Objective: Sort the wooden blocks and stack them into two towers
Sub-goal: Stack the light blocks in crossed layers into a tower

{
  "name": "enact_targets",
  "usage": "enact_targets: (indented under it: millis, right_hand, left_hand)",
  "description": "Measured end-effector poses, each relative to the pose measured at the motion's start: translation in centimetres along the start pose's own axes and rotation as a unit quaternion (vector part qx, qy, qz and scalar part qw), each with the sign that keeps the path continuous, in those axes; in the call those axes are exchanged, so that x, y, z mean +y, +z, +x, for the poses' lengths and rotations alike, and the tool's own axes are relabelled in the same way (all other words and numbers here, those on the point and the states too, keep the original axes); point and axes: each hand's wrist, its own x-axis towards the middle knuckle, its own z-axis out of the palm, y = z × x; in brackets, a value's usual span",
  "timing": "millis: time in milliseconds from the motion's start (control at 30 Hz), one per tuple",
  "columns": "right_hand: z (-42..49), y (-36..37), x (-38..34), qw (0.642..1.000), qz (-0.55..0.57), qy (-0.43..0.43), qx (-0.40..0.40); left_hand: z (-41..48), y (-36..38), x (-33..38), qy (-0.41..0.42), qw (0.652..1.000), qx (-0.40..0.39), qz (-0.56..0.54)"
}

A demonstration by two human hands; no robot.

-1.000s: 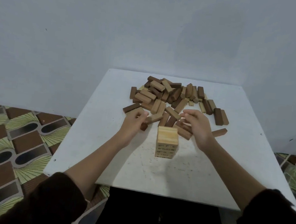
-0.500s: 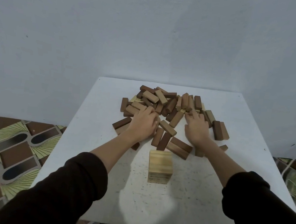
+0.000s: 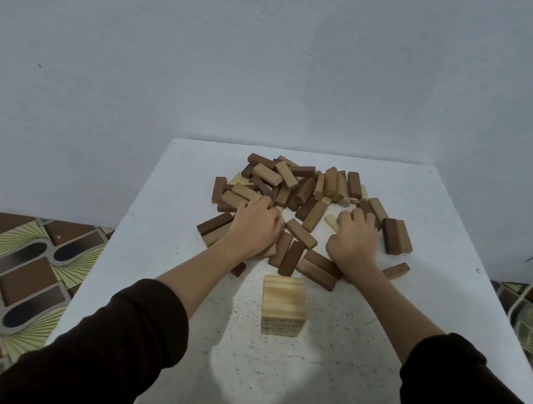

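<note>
**Sorting stage, head view.** Oblong, square-edged wooden blocks [image 3: 296, 185] with smooth faces lie in a loose pile on a white, speckled surface [image 3: 160, 256]. Most are mid to dark brown; a few are pale and yellowish.

Your left grip [image 3: 256, 227] rests knuckles-up on the near left edge of the pile, fingers curled down among brown blocks. The fingertips are hidden, so you cannot tell whether it holds one.

Your right grip [image 3: 351, 240] lies knuckles-up to the right of the left, fingers likewise curled. A pale block [image 3: 331, 222] shows just beside its thumb side, and you cannot tell whether it is pinched.

Between the two grips, several brown blocks lie flat and crossed.

Nearer you than both grips, and between them, stands a short pale tower [image 3: 283, 305]. It is of light, grained wood, square in plan, with its top blocks laid side by side. It touches neither grip.

To the right of the right grip, two dark brown blocks [image 3: 396, 237] lie together.
</note>
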Motion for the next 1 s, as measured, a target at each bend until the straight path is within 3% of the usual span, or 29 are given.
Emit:
enact_targets:
  millis: [333,500,667,733,900,1000]
  right_hand:
    - [0.8,0.3,-0.7,0.994,0.074,0.082,0.003]
    - [1.0,-0.4,-0.6,0.989,0.106,0.106,-0.004]
    - [0.9,-2.1,-1.2,0.957,0.260,0.123,0.023]
    - [1.0,-3.2,-1.8,0.936,0.328,0.124,0.025]
    - [0.7,-5.9,-4.2,0.869,0.484,0.102,0.015]
    - [0.0,-7.2,-5.8,0.859,0.506,0.079,0.003]
  left_hand:
    - [2.4,-1.7,2.2,-0.155,0.984,-0.030,-0.084]
    - [3.1,-1.6,3.1,-0.178,0.976,-0.054,-0.110]
    - [3.4,-2.2,2.5,-0.168,0.965,-0.075,-0.186]
    - [3.4,-3.1,2.5,-0.184,0.936,-0.068,-0.292]
    - [2.3,-5.5,2.6,-0.205,0.809,-0.070,-0.546]
    - [1.0,-6.5,2.5,-0.206,0.745,-0.062,-0.631]
